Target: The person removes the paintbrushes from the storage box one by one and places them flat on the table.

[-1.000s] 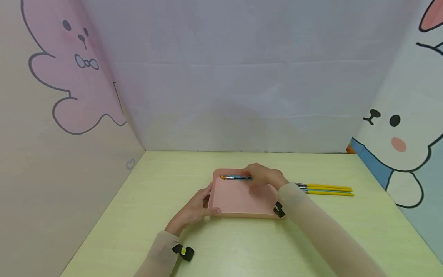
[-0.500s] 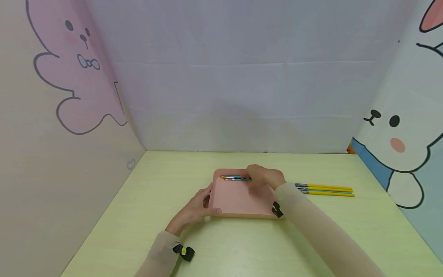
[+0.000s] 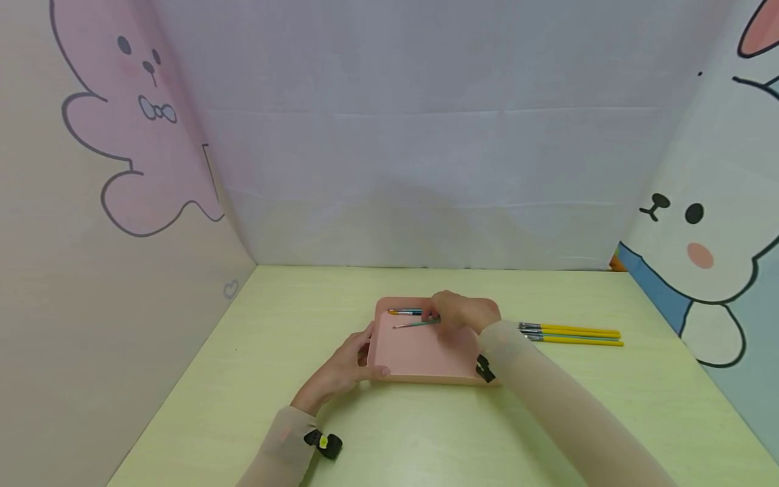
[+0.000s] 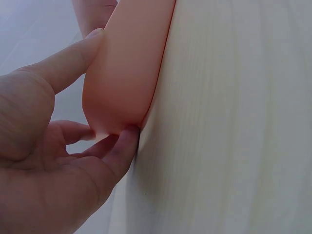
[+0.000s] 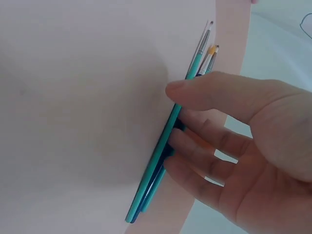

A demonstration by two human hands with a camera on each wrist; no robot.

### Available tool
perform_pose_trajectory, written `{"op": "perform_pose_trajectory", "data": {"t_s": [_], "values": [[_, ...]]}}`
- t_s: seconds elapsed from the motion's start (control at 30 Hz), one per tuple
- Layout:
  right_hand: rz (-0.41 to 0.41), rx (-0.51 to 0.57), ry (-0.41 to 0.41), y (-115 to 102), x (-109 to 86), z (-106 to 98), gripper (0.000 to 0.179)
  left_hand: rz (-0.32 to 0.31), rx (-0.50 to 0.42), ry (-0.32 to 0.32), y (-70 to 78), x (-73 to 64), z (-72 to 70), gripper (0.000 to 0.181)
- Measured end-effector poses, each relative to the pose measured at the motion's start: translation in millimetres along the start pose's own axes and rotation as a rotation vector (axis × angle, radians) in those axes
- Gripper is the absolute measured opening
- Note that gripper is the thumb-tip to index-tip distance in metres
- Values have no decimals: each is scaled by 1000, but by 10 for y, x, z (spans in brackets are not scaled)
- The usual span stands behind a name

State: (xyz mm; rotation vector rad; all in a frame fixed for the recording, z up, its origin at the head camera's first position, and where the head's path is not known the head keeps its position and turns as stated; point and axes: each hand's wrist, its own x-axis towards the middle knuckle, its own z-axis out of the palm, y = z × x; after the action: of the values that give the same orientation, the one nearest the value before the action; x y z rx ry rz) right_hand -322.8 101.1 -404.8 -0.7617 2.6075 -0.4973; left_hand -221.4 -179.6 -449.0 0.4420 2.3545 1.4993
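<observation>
Your left hand grips the near left corner of the pink tray, which rests on the table. From the head you see only the thumb along the front and fingers on the left side; the left wrist view adds a fingertip at the tray's bottom edge, right by the table, though you cannot tell whether it reaches underneath.

Your right hand is inside the tray, thumb and fingers together on the green brush. The head view hides that pinch and the handle's end behind your knuckles, giving just the bristle end, angled and a little apart from two other tips near the far wall. The right wrist view shows the handles running past your fingers: the green brush in front, the dark blue brush with its orange tip and the teal brush close behind.

Only the head view shows the yellow brushes, on the table to the tray's right.
</observation>
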Motion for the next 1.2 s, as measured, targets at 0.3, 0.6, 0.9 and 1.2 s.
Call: {"op": "perform_pose_trajectory", "data": {"t_s": [0.3, 0.6, 0.9, 1.2], "values": [[-40, -21, 25, 55, 35, 19, 51, -18, 10, 15, -8, 14, 2, 109], [-83, -54, 36, 87, 95, 32, 42, -11, 8, 8, -11, 28, -3, 108], [-83, -76, 26, 95, 124, 45, 39, -15, 26, 17, -52, 37, 0, 109], [-87, -72, 21, 86, 84, 41, 49, -8, 0, 14, -133, 47, 6, 108]]}}
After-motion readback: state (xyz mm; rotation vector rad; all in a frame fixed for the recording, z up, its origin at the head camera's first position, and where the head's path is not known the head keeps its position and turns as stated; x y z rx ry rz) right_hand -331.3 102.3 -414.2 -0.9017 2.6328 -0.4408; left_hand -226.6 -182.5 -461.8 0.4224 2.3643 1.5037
